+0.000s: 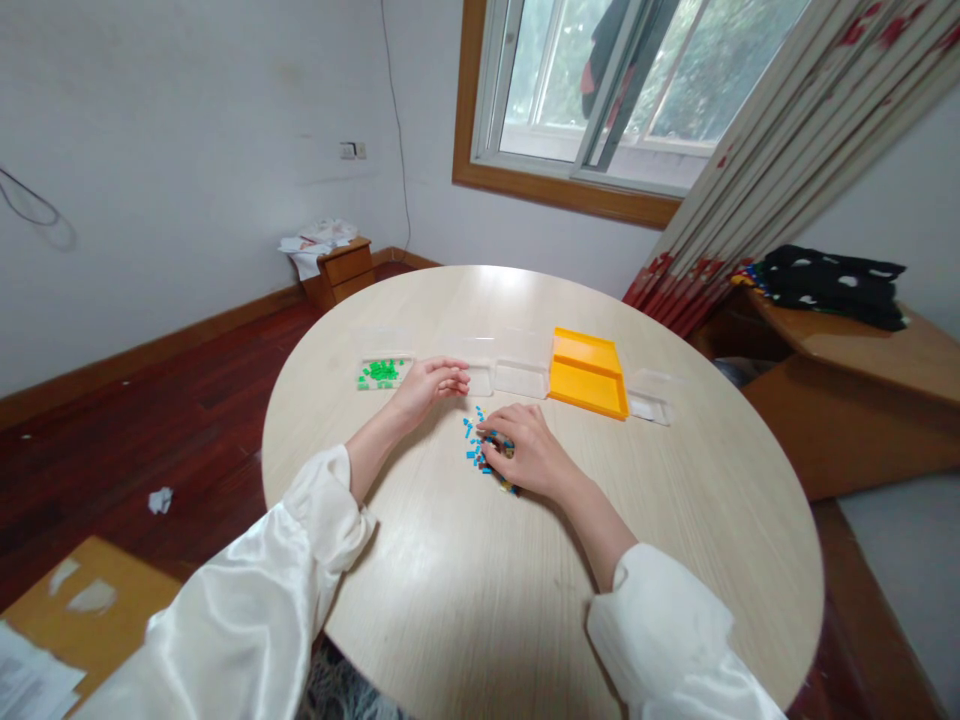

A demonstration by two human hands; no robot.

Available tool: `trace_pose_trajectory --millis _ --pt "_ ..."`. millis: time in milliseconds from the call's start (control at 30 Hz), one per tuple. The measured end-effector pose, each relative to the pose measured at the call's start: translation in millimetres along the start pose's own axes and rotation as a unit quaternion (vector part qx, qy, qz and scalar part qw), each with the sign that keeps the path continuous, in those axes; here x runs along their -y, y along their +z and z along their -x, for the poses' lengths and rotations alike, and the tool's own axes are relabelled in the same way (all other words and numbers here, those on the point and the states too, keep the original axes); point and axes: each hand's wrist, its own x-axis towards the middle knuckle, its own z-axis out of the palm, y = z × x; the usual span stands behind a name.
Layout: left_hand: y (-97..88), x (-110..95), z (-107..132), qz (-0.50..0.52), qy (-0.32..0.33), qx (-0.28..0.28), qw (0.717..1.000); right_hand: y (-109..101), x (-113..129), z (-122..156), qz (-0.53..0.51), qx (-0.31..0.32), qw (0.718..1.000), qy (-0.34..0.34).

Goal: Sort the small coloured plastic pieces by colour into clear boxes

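My left hand (pixel 429 391) hovers between a clear box of small green building-block pieces (pixel 383 374) and an open clear box (pixel 481 380). Its fingers stretch to the right, and nothing shows in them. At the middle of the round table, my right hand (pixel 527 450) reaches over a small pile of loose pieces (pixel 472 455), mostly blue with a few yellow and dark ones. Thumb and fingers are apart, curved around the pieces; the palm hides part of the pile.
Behind the pile stand another clear box (pixel 521 379), an open yellow case (pixel 589 385) and a small clear box (pixel 649 408) with something white inside. They rest on the pale round table (pixel 465 600). A wooden cabinet (pixel 862 400) stands at the right.
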Motion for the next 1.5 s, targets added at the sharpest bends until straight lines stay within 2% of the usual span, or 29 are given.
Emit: trace_pose_trajectory --millis 233,500,833,900,967,1067,1167,1267,1367,1500 --pt "0.1 4 0 -0.036 -0.001 -0.001 0.999 -1 -1 -1 -0.004 0.055 0.998 0.021" --pt "0.4 4 1 -0.029 -0.009 -0.006 1.000 4 -8 0 -0.011 0.036 0.999 0.027" --pt "1.3 4 2 -0.013 -0.012 -0.005 1.000 1 -5 1 -0.009 0.047 0.998 0.034" --pt "0.4 5 0 -0.027 -0.011 -0.006 1.000 1 -6 1 -0.006 0.047 0.998 0.034" --pt "0.0 7 -1 -0.083 0.004 -0.007 0.997 2 -7 1 -0.003 0.052 0.998 0.035" --pt "1.8 12 -1 -0.235 0.062 0.012 0.970 2 -7 0 0.003 0.058 0.997 0.045" --pt "5.4 16 4 -0.398 0.125 0.068 0.906 2 -9 -1 0.010 0.061 0.997 0.055" --pt "7.7 18 10 -0.495 0.148 0.127 0.847 2 -10 -1 0.014 0.055 0.997 0.055" --pt "7.5 17 13 -0.521 0.148 0.159 0.826 2 -11 0 0.009 0.047 0.997 0.057" --pt "6.2 18 12 -0.519 0.150 0.195 0.819 1 -10 0 0.004 0.047 0.997 0.064"
